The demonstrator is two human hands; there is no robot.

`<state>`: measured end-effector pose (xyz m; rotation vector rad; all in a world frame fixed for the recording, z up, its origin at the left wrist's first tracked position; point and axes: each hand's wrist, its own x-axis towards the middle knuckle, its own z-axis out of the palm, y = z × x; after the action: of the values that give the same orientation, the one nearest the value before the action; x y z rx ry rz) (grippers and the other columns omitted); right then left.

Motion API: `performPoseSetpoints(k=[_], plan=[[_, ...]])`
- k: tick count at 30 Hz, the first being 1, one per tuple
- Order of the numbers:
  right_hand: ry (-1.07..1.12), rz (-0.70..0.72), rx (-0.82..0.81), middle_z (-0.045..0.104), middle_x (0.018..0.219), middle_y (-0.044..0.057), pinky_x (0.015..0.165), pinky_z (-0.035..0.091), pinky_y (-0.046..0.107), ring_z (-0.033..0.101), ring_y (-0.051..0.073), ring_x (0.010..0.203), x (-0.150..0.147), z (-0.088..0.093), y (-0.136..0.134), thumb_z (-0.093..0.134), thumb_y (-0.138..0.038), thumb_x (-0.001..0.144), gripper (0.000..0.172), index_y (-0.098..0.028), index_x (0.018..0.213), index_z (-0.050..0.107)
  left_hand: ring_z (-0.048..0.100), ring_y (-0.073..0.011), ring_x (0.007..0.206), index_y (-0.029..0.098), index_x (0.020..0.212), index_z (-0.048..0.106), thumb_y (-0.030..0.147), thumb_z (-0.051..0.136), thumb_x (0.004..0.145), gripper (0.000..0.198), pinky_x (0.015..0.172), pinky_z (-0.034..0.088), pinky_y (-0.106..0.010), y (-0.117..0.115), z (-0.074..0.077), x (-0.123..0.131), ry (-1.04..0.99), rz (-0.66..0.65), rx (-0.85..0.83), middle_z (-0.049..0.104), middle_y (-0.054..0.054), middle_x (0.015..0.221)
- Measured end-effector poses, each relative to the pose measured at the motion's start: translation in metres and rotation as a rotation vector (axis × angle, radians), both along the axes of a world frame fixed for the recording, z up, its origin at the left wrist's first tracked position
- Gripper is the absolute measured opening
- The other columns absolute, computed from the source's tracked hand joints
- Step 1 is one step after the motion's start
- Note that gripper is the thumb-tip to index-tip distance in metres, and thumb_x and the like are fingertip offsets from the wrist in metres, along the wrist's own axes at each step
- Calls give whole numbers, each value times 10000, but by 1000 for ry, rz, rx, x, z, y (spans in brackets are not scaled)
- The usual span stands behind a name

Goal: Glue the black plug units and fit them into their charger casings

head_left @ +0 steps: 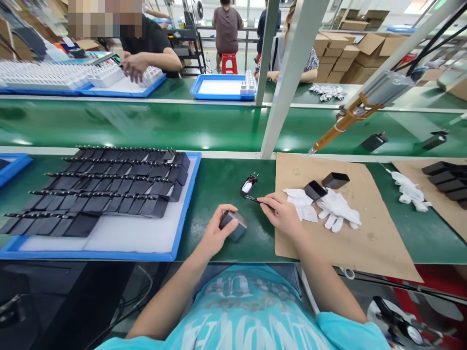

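Observation:
My left hand [216,234] is closed around a small black plastic casing [234,224] held just above the green bench. My right hand [282,212] pinches black tweezers [253,198] whose tip points left toward a small component with red and white parts [248,184] lying on the bench. Two more black casings [314,190] [335,180] rest on a brown cardboard sheet [365,243], beside white gloves [337,210].
A blue tray [182,214] on my left holds several rows of black casings [109,187]. An orange-tipped tool [341,127] hangs over the conveyor [182,126]. Across it, a person's hand [133,65] handles white parts in another tray [222,87]. Cartons are stacked at the back right.

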<state>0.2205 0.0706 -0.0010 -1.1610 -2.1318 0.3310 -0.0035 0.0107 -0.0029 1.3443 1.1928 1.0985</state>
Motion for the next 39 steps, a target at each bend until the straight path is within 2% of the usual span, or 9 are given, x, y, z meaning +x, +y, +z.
performPoseSetpoints(k=[3,5,16,19,21,25,29,35,39], plan=[[-19,9,-11,711,949,37,527,458,225,561,75,531,0,-1,0,508,-265,947,216,-230,1023,707,539,-138,672,273,1124,500,584,488,891,389,615,465,-278,-6,5,13,-561,66,-321,553,-1,822],[-27,17,-22,711,951,38,545,472,228,579,82,555,0,-1,0,499,-269,950,224,-232,1029,706,509,-128,648,266,1114,501,608,468,881,415,569,433,-257,-8,10,19,-731,43,-435,537,-11,818],[-73,30,-31,715,957,43,529,475,228,591,88,554,1,-1,1,497,-284,953,229,-231,1021,709,539,-145,685,276,1160,457,587,519,853,441,599,469,-289,-9,19,16,-721,49,-361,540,-20,851],[-85,47,-5,711,963,40,531,481,228,619,96,589,2,-2,0,503,-271,950,220,-232,1027,705,596,-170,777,279,1253,432,534,572,855,493,687,519,-326,-20,18,-6,-482,112,-261,580,-32,939],[-89,55,12,709,950,37,512,479,230,611,93,563,3,-3,-1,515,-271,945,208,-235,1029,702,604,-176,814,268,1275,442,497,601,858,502,727,520,-324,-31,17,-33,-168,273,-106,595,-41,983],[-85,91,55,709,932,37,475,479,241,590,92,514,4,-5,-1,528,-272,937,187,-244,1027,690,601,-237,938,231,1271,498,458,621,861,485,847,481,-372,-53,19,-114,652,652,218,621,-94,1108],[-61,127,62,705,922,33,454,480,244,578,93,509,5,-7,1,528,-271,935,175,-254,1023,679,565,-296,911,182,1215,588,499,594,864,473,867,428,-421,-69,26,-194,1286,766,297,672,-120,978],[32,81,24,698,922,43,490,490,272,602,127,573,10,-2,7,549,-283,920,176,-262,1023,690,517,-333,966,176,1269,597,487,523,888,497,823,378,-416,-67,26,-252,1602,741,170,661,-144,943],[104,-130,57,695,896,59,581,524,292,650,174,705,18,3,13,547,-295,913,177,-246,1006,690,490,-346,1030,220,1271,595,524,476,897,497,828,409,-452,-55,20,-267,1592,847,155,621,-134,1026]])
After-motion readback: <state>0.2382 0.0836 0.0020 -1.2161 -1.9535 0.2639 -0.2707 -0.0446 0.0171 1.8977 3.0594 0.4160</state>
